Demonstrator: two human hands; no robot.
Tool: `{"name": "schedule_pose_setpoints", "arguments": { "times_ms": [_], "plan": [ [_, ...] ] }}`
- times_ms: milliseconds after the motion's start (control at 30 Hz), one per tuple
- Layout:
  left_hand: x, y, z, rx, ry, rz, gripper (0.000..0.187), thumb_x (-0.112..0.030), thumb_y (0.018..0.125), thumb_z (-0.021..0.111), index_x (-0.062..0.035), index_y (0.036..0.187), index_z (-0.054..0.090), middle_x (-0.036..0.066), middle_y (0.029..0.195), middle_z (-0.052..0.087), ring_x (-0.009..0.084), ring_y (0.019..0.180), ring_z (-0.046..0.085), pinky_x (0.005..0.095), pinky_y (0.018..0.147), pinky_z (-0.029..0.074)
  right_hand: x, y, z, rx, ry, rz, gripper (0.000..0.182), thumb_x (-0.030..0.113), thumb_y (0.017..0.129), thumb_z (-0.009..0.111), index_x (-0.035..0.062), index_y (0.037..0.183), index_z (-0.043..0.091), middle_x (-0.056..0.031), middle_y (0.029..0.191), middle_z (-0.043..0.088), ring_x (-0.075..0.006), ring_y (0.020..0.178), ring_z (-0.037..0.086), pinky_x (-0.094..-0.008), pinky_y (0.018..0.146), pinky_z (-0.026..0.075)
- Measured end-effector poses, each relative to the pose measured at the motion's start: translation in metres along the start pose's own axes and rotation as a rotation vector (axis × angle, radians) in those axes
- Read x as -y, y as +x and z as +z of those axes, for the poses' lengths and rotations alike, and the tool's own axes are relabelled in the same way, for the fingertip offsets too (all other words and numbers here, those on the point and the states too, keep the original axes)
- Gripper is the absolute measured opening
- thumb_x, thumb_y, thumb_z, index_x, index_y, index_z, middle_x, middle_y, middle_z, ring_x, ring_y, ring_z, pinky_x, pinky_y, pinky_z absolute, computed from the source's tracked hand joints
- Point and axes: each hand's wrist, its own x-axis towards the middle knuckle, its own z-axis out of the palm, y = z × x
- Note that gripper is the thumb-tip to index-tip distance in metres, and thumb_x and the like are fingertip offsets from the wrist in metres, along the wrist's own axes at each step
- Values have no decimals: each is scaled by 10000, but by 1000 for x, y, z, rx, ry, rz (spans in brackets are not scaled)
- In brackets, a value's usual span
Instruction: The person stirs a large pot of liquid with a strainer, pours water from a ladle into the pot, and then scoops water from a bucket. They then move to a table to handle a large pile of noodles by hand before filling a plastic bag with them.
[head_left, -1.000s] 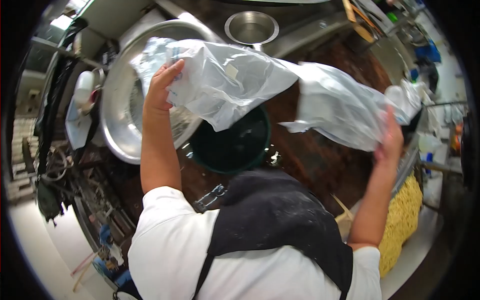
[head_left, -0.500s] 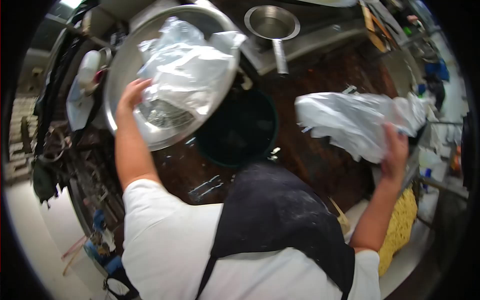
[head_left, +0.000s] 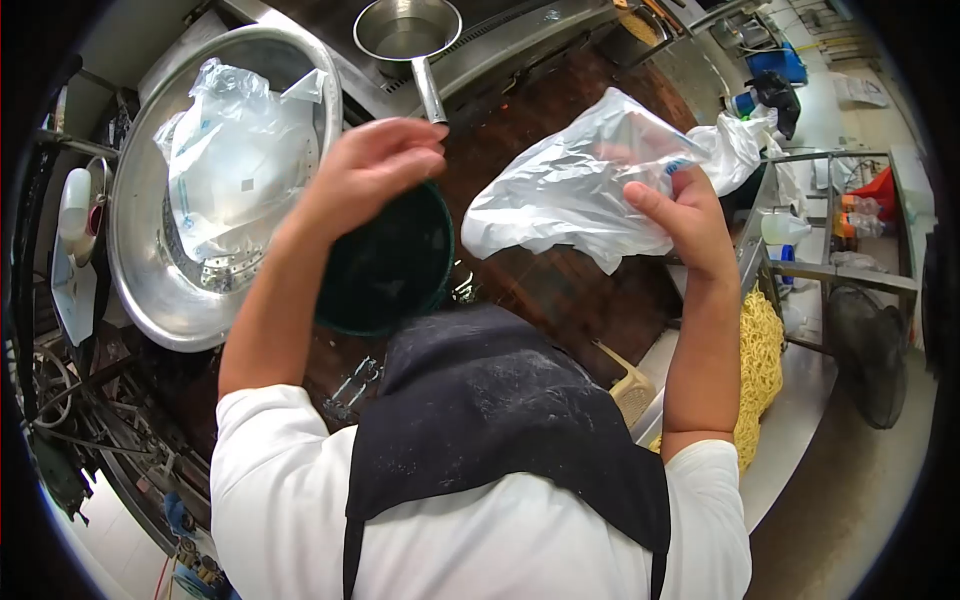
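My right hand [head_left: 692, 225] grips a crumpled, clear plastic bag [head_left: 570, 195] by its right end, the thumb pressed on the film. The bag spreads out to the left in the air, above the dark floor. My left hand [head_left: 375, 175] is in mid-air between the metal basin and the bag, its fingers loosely bent and holding nothing. Beneath that hand is a dark green tub [head_left: 395, 265]. Another plastic bag [head_left: 240, 160] lies inside the big metal basin [head_left: 150, 300] on the left, over a perforated metal surface.
A metal saucepan [head_left: 408, 30] sits on the stove at the top, its handle pointing toward me. Yellow noodles [head_left: 760, 375] are heaped on the right, near a tan plastic strainer [head_left: 632, 390]. Metal shelving [head_left: 840, 270] with bottles stands farther right. The brown floor [head_left: 510, 290] looks wet.
My left hand has left the bag in the basin and moved right toward the other bag. The right hand still holds its bag. The view has shifted to the right.
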Motion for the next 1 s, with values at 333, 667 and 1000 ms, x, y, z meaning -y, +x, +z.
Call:
{"name": "schedule_pose_setpoints", "arguments": {
  "times_ms": [333, 667, 1000],
  "plan": [
    [26, 165, 62, 325, -271, 27, 420, -335, 911, 709, -54, 1218, 649, 53, 1075, 688, 105, 926, 665, 267, 793, 551, -22, 6, -20, 29, 689, 145, 512, 302, 945, 658, 12, 1343, 521, -96, 1236, 653, -207, 1131, 630, -363, 1003, 481],
    [6, 187, 4, 395, -427, -94, 376, -183, 895, 723, -54, 1229, 608, 47, 1055, 669, 143, 942, 659, 307, 867, 547, -63, -39, -31, -303, 475, 332, 146, 157, 911, 699, 66, 1020, 665, 11, 885, 670, -74, 789, 608, -241, 751, 489],
    [-26, 189, -9, 504, -376, 114, 483, -67, 893, 675, 1, 1354, 549, 111, 1212, 648, 177, 1087, 638, 324, 955, 530, -62, -49, -61, -461, 123, 149, 212, 160, 955, 659, 14, 1106, 687, 19, 929, 671, -46, 811, 576, -210, 745, 456]
  ]
}}
